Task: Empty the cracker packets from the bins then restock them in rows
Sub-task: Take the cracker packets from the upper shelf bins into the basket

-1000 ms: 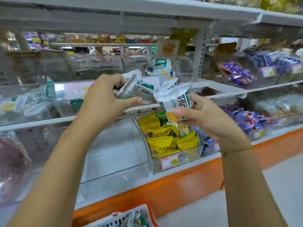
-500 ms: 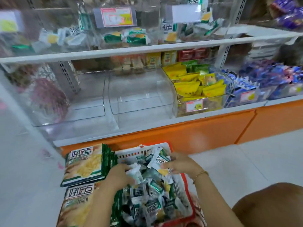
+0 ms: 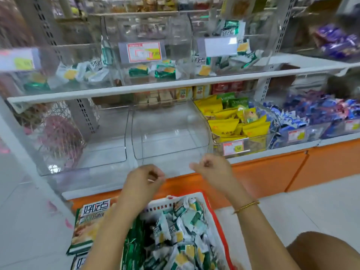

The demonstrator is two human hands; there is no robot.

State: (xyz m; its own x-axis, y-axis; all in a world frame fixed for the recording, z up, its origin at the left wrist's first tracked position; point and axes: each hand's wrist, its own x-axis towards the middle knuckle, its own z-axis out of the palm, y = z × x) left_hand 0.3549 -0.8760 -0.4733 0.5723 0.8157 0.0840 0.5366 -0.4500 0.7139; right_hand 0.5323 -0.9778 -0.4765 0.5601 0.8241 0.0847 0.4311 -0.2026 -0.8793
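A red-rimmed white basket (image 3: 216, 221) on the floor is heaped with green-and-white cracker packets (image 3: 187, 236). My left hand (image 3: 144, 182) and my right hand (image 3: 211, 170) hover above it in front of the lower shelf, fingers curled, holding nothing. More cracker packets lie loose in three clear bins on the upper shelf: the left bin (image 3: 85, 73), the middle bin (image 3: 163, 72) and the right bin (image 3: 233, 57). Two clear bins on the lower shelf, one (image 3: 109, 137) beside the other (image 3: 171, 133), hold nothing.
Large cracker bags (image 3: 87, 227) lie on the floor left of the basket. A bin of yellow packets (image 3: 233, 125) and bins of blue packets (image 3: 311, 114) fill the lower shelf to the right. An orange plinth (image 3: 272, 168) runs below. My knee (image 3: 321, 250) is at bottom right.
A second ago both hands held cracker packets at the upper bin. They went down into the basket, left the packets there, and have now risen with nothing in them.
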